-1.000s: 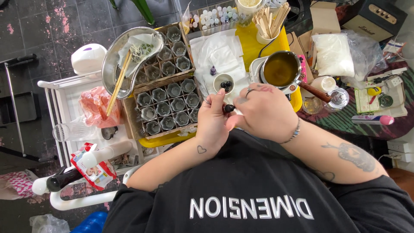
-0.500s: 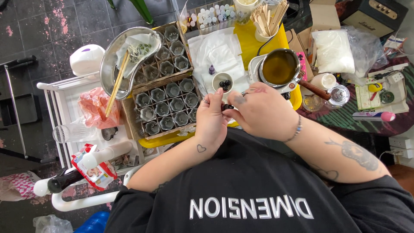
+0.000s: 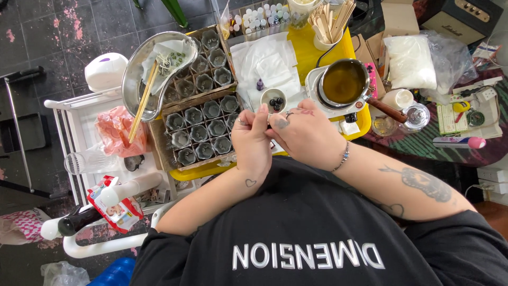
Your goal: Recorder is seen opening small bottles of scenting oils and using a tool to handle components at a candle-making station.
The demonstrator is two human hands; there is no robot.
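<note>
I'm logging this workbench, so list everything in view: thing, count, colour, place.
Small jars: many, grey, in a cardboard tray left of the hands.
Kidney dish: one, steel, far left, with wooden sticks in it.
Melting pot: one, metal, amber liquid, on the yellow tray.
Small bowl: one, white, dark pieces inside, just beyond the hands.
Stick cup: one, white, at the back.
White bag: one, far right.
Left hand, right hand: together, pinching something too small to identify.
</note>
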